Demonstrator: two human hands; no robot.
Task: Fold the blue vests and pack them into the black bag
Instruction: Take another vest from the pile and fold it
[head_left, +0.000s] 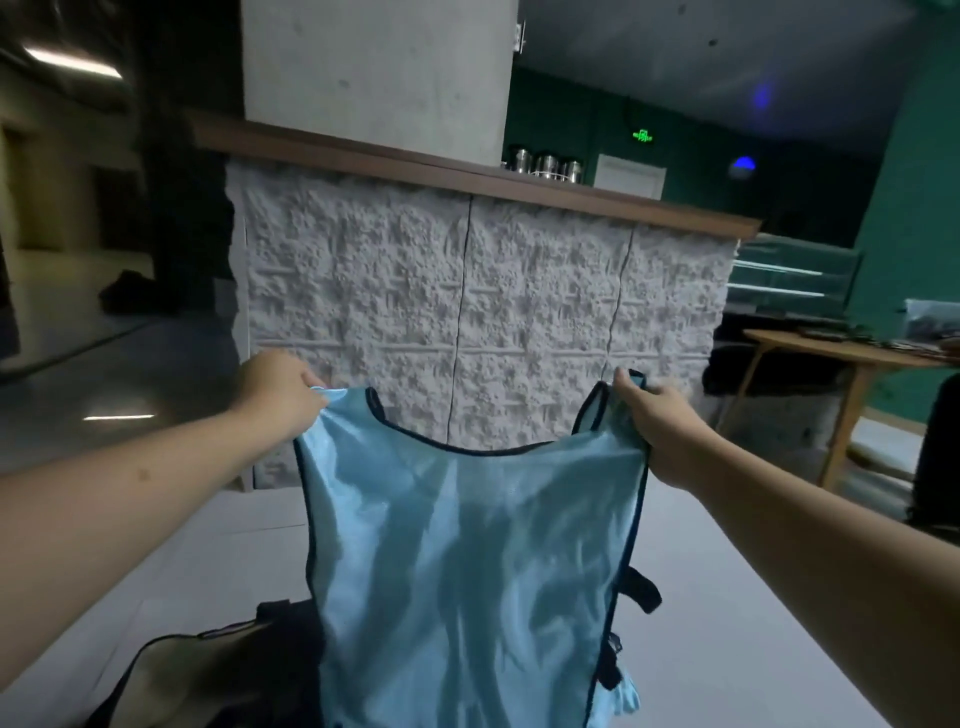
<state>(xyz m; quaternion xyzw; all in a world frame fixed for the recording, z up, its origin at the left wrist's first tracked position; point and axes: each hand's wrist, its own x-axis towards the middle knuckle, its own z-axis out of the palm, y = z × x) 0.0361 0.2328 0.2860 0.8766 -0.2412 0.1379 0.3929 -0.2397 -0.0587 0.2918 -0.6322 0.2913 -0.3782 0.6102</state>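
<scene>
A light blue vest (467, 561) with dark trim hangs spread out in front of me, held up by its two shoulder straps. My left hand (280, 389) grips the left strap and my right hand (657, 421) grips the right strap. Behind and below the vest lies the black bag (270, 654), open, with a tan lining showing at the lower left. Black straps of the bag stick out to the right of the vest. The vest hides most of the bag.
The bag rests on a pale grey surface (727, 597). Ahead stands a white rough-stone counter (467, 312) with a wooden top. A wooden table (852, 364) stands at the right, with a dark object beside it.
</scene>
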